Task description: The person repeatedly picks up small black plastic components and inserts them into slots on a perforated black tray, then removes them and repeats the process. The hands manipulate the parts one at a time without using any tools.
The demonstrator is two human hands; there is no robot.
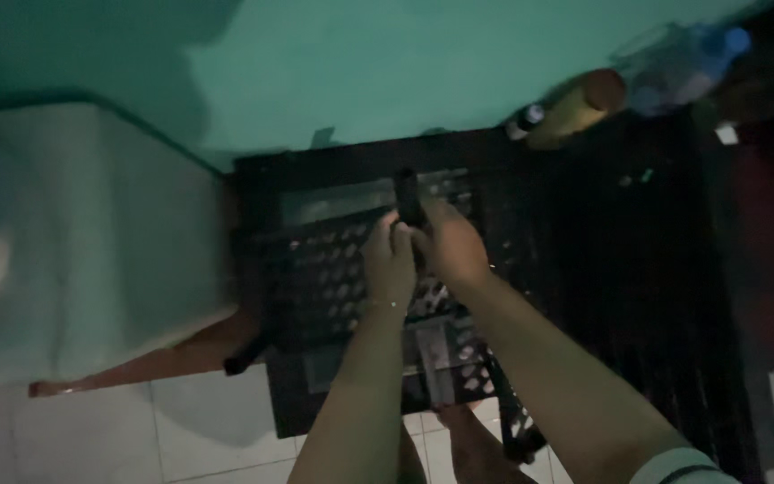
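Filling the top of the view, a teal wall (pixel 387 63) is standing behind a pale covered surface (pixel 91 242) at left. Sitting below it is a black perforated crate (pixel 333 287) over white floor tiles (pixel 190 439). A tan cylinder (pixel 580 106) is lying near the wall at right. Both hands are meeting above the crate: the left hand (pixel 390 262) and right hand (pixel 452 242) are closing their fingers around a small dark upright object (pixel 408 195), gripping it together.

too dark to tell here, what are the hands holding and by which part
Both hands, left and right, grip a small dark object by its lower end, over a black crate; what it is cannot be told.
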